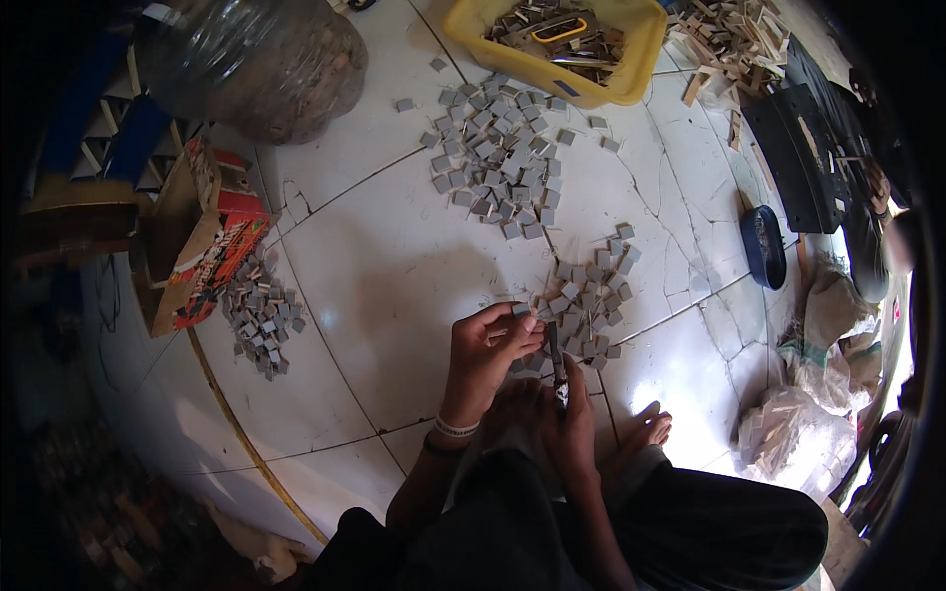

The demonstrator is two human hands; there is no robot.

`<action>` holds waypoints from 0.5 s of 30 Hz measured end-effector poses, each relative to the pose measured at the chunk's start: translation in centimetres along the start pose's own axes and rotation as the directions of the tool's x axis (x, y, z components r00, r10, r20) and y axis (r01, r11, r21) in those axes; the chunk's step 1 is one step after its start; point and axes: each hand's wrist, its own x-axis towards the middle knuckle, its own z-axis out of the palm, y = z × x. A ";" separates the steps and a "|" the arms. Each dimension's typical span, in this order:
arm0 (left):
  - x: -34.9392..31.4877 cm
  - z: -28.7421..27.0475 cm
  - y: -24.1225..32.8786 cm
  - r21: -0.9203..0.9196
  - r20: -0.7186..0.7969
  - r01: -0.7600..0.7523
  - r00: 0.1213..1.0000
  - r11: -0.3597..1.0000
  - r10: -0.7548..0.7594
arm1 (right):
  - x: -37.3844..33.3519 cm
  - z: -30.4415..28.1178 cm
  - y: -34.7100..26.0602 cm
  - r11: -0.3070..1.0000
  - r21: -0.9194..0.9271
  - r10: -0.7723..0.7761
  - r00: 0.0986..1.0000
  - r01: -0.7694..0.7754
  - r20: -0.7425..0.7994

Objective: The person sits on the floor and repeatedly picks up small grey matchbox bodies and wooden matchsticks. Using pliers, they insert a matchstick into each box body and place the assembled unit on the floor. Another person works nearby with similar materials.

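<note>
White floor tiles point(365, 305), crossed by dark joints and cracked toward the right, are strewn with small grey square pieces in 3 loose heaps; the largest heap point(498, 153) is spread below a yellow tub point(645, 74), a smaller heap point(596, 295) is scattered just beyond the hands, and a third heap point(264, 320) is gathered at the left beside a torn red box point(232, 222).

At lower centre, 1 grey piece point(521, 309) is pinched between the thumb and fingers of the left hand point(483, 360), above the floor and near the smaller heap; a white band point(456, 428) is worn on that wrist; a slim dark tool point(554, 350) is gripped in the closed right hand point(570, 414), its far end pointed away from the body and held close to the left fingertips; whether the tool and the piece are touching cannot be told, nor can the tool's exact kind.

Scraps and a yellow-edged item point(560, 31) are held in the tub; wooden strips point(729, 44) are piled at upper right; a dark blue oval bowl point(767, 282) is set on the floor below them; a bulging clear plastic bag point(305, 84) is placed at upper left; a bare foot point(647, 430) is seen to the right of the hands.
</note>
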 end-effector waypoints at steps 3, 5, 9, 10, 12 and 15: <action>-0.1 0.3 -0.1 -0.050 0.008 -0.007 1.000 0.999 0.008 | 0.0 0.0 -0.1 0.999 -0.011 -0.033 0.999 0.033 -0.021; 0.0 0.4 -0.1 -0.053 0.018 -0.008 1.000 0.999 0.009 | 0.1 0.0 -0.2 0.999 -0.012 -0.040 0.999 0.040 -0.029; -0.1 0.5 -0.1 -0.041 0.003 0.003 1.000 0.999 -0.003 | -0.1 -0.1 -0.9 0.997 0.044 0.064 0.998 -0.063 -0.022; -0.1 0.6 -0.1 -0.055 0.001 -0.002 1.000 0.998 0.002 | -0.1 -0.3 -1.1 0.996 0.046 0.073 0.997 -0.073 -0.010; -0.1 0.4 -0.3 -0.034 0.023 -0.016 1.000 0.999 0.017 | -0.2 -0.7 -1.5 0.992 0.096 0.078 0.997 -0.080 0.027; 0.3 -0.8 -0.6 0.012 0.112 -0.044 0.993 0.999 0.042 | 0.0 -1.4 -2.1 0.961 0.260 0.064 0.989 -0.097 0.135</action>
